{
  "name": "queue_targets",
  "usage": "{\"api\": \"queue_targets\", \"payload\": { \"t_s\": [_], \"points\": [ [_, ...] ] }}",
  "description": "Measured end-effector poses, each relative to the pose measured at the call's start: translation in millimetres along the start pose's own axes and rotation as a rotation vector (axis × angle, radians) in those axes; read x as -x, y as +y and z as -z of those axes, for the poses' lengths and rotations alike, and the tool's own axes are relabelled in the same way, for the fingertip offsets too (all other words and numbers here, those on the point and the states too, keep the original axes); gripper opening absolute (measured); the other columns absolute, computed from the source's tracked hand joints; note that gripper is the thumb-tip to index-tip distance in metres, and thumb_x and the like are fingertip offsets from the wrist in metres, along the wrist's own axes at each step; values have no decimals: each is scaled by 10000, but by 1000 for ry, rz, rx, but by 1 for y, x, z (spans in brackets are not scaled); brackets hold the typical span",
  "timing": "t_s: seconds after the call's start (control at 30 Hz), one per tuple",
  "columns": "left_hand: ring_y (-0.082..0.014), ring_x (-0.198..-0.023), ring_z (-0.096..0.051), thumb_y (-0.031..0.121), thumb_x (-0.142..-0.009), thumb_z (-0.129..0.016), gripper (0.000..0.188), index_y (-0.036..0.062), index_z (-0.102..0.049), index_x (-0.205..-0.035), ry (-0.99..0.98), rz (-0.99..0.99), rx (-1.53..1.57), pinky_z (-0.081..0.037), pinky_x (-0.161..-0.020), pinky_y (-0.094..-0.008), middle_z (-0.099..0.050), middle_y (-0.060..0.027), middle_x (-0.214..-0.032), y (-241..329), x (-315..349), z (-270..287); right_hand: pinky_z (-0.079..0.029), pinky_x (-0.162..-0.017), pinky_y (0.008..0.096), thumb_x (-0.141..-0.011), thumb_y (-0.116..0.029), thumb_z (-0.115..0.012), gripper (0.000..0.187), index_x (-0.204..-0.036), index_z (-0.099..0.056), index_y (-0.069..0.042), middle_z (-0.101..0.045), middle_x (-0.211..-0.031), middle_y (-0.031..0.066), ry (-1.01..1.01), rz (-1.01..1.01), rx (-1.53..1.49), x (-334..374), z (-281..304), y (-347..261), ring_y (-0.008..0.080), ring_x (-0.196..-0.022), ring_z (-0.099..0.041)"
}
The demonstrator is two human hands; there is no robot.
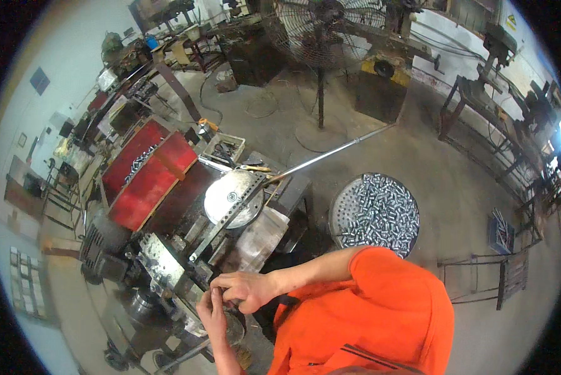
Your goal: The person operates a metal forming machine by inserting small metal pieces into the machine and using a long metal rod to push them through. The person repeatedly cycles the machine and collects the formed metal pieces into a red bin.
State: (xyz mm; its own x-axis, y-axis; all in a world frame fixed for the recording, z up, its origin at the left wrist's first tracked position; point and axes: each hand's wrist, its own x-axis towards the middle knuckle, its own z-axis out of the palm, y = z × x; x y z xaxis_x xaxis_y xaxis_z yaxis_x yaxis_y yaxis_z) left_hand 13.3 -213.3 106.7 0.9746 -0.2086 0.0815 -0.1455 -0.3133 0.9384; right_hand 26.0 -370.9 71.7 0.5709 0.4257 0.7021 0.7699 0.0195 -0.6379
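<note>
My left hand [212, 314] and my right hand [246, 290] meet at the front of a grey metal machine [168, 265]. Their fingers are closed together around a small metal part [225, 305] that is mostly hidden between them. My right forearm comes out of an orange sleeve [380, 281], and my left forearm rises from the lower edge. Just beyond my hands, a round metal disc [233, 197] sits on the machine, with a flat bar across it. A long steel rod [330, 153] runs from the disc toward the upper right.
A round perforated basket [340, 209] holding several short shiny metal cylinders stands on the floor to the right. Red metal panels [146, 178] and a small tray of tools [224, 149] lie behind the machine. A pedestal fan [321, 37], workbenches and metal frames [480, 106] ring the concrete floor.
</note>
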Motion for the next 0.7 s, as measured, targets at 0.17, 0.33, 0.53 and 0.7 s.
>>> {"api": "queue_targets", "payload": {
  "t_s": [0.17, 0.33, 0.53, 0.7],
  "points": [
    [-107, -510, -522, 252, -947, -496, 378, -41, -588, -728, 27, 16, -29, -376, -468, -262, -552, -49, -572, -4, 0, 3, -441, -671, 391, -542, -131, -639, 120, -602, -568, -55, -529, -856, 117, -60, -14, 160, -11, 7, -2, 305, -802, -516],
    [-107, -483, -512, 255, -944, -487, 405, -39, -589, -685, 110, 4, -124, -374, -448, -280, -541, -54, -523, -4, 3, 18, -455, -613, 387, -538, -116, -611, 146, -680, -594, -87, -542, -801, 102, -109, 95, 312, -28, -1, 2, 299, -730, -530],
    [-253, -493, -575, 350, -924, -478, 454, 0, -589, -656, 108, 57, -210, -428, -501, -365, -549, -116, -510, 2, 3, 45, -469, -617, 384, -558, -190, -623, 197, -722, -624, -80, -559, -792, 91, -388, 173, 315, -70, 3, 2, 287, -718, -542],
    [-352, -655, -614, 385, -911, -477, 391, 31, -639, -877, 215, 210, -457, -470, -609, -429, -621, -179, -695, -2, 39, 112, -480, -604, 403, -552, -208, -624, 201, -713, -649, -91, -571, -782, 93, -508, 231, 407, -112, -28, 1, 281, -699, -555]
  ]
}}
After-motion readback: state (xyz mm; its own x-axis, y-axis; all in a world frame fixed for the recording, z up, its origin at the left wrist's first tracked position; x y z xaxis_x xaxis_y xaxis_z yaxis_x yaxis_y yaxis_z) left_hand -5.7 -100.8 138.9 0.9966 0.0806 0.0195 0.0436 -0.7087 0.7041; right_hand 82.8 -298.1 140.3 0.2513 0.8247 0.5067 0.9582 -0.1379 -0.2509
